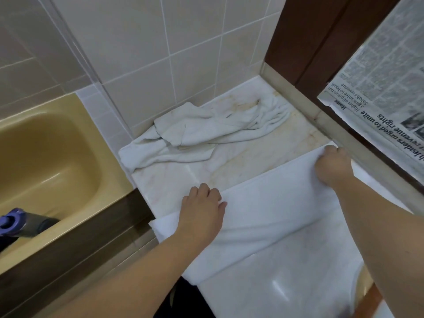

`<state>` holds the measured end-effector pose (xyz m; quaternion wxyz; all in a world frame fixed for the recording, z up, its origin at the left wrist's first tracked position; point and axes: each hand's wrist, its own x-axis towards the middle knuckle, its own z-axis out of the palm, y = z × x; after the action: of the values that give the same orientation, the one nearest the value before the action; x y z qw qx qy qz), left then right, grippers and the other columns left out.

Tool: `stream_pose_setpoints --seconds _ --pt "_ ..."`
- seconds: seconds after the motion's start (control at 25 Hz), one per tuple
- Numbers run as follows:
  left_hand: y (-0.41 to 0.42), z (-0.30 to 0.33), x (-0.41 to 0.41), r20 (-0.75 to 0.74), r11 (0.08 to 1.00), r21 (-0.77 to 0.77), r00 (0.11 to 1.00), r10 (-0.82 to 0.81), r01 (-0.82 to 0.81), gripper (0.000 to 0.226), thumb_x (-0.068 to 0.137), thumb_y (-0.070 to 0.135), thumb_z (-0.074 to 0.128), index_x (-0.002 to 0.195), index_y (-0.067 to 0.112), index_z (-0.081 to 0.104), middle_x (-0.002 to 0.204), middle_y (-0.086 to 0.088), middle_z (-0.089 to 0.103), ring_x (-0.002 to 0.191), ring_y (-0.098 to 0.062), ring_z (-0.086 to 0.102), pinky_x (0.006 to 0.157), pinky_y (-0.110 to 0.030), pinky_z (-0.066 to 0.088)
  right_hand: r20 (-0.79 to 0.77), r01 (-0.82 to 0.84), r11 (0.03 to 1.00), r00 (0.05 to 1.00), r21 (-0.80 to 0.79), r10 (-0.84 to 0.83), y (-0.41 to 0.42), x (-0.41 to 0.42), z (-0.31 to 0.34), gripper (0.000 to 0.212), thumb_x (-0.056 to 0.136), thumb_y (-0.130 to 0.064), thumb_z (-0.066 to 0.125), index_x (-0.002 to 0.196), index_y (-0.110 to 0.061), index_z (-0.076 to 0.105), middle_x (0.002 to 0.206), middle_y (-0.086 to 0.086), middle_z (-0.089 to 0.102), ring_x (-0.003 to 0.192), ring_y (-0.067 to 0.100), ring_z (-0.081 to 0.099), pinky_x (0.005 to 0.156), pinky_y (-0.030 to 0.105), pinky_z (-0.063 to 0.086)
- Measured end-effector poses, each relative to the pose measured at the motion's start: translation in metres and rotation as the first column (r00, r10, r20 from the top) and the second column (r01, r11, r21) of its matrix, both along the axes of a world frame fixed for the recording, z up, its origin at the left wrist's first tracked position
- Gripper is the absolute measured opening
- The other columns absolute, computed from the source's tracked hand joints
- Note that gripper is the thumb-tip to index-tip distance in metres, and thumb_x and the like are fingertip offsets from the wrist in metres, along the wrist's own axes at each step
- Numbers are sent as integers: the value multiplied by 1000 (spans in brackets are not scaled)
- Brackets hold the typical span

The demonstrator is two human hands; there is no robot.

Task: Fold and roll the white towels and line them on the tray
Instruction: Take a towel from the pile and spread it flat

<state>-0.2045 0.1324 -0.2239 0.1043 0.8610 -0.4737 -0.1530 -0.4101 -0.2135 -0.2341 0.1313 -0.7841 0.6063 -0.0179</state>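
A white towel (270,207) lies spread over the marble ledge (174,180), folded over itself, its lower part hanging off the front. My left hand (202,207) pinches the towel's far left corner. My right hand (332,166) grips the far right corner near the wooden frame. A second, crumpled white towel (206,131) lies at the back of the ledge against the tiled wall. No tray is in view.
A yellow bathtub (46,157) sits to the left, with a purple-capped object (13,221) at its near rim. A dark wooden frame (305,42) and a sheet of newspaper (385,83) close off the right. Tiled wall (160,42) stands behind.
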Motion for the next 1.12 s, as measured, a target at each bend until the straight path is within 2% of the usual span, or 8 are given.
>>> stream_pose_setpoints --seconds 0.08,0.2,0.36,0.44,0.72,0.88,0.96,1.12 --pt "-8 -2 2 13 997 54 999 48 -48 35 106 51 43 127 25 56 120 2 53 111 -22 49 87 -36 43 0 -55 998 998 -33 55 5 -1 3 42 106 -8 41 147 0 45 141 31 44 130 49 39 111 51 29" --pt "-10 -2 5 5 999 22 1000 25 -25 30 104 48 49 117 24 62 114 2 56 108 -23 51 83 -37 44 -22 -96 995 995 -29 95 0 -6 2 38 105 -17 44 142 -20 51 133 28 48 125 48 43 103 51 39" --pt "-11 3 2 1 998 67 1000 15 -15 35 104 53 47 119 25 61 114 4 56 107 -22 52 84 -35 44 -138 -138 990 981 13 139 -7 -3 11 34 105 -17 41 135 -28 54 122 22 48 115 44 46 76 41 42" --pt "-13 5 1 19 991 134 1000 -12 9 40 105 57 43 126 26 55 118 4 56 110 -21 52 87 -35 44 -181 -159 987 971 13 158 -10 -1 17 31 105 -18 42 131 -28 55 120 21 48 113 43 48 72 38 38" --pt "-20 11 -7 -94 983 175 992 80 -63 34 106 48 47 127 21 51 119 2 51 107 -20 51 88 -35 50 -209 -167 985 963 37 171 -16 -4 20 35 105 -22 43 137 -33 52 122 20 46 113 45 48 73 40 41" --pt "-27 18 -9 -85 980 198 995 44 -26 24 105 39 49 124 25 49 119 4 51 110 -20 48 87 -37 46 -173 -133 991 976 1 132 -11 -6 18 40 105 -23 46 145 -20 49 134 23 48 124 46 44 87 46 43" --pt "-29 22 -8 -140 981 188 987 76 -48 23 101 35 53 122 25 51 118 5 50 113 -20 47 90 -37 46 -163 -111 994 981 -6 108 -10 -7 17 42 106 -25 47 147 -13 47 140 23 47 129 44 43 96 49 44" --pt "-33 25 0 -261 972 208 951 166 -113 28 99 51 55 116 29 55 113 12 58 114 -17 49 93 -38 42 -149 -103 995 984 -2 101 -9 -8 13 42 107 -25 46 146 -7 47 140 22 49 129 44 44 97 48 44"
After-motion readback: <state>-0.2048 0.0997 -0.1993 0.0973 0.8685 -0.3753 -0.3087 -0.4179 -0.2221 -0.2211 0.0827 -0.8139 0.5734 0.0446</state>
